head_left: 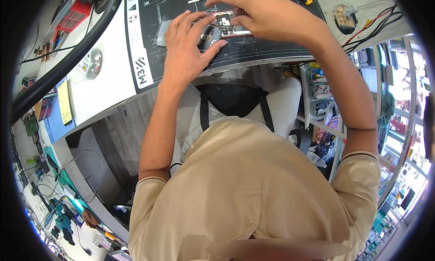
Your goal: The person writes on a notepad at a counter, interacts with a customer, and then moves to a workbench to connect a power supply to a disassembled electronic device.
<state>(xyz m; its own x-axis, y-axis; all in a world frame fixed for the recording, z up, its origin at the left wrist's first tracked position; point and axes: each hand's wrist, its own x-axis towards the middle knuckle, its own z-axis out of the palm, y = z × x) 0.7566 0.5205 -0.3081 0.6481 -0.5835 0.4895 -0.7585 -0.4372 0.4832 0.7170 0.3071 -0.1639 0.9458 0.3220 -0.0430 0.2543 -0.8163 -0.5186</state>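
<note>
An opened phone [216,31] with its insides showing lies on a dark work mat [253,45] at the bench's near edge. My left hand [186,45] rests over the phone's left part, thumb and fingers curled around its dark housing. My right hand [256,14] hovers over the phone's upper right, fingertips pinched down onto its inner parts; whether it holds a thin tool I cannot tell. A grey flat part [161,34] lies just left of my left hand.
A thick black hose [68,57] crosses the white bench top [104,86] at left. A round metal dish [93,64], a yellow note pad [64,101], red and black cables [376,23] at the right. Shelves with small goods [319,102] stand below right.
</note>
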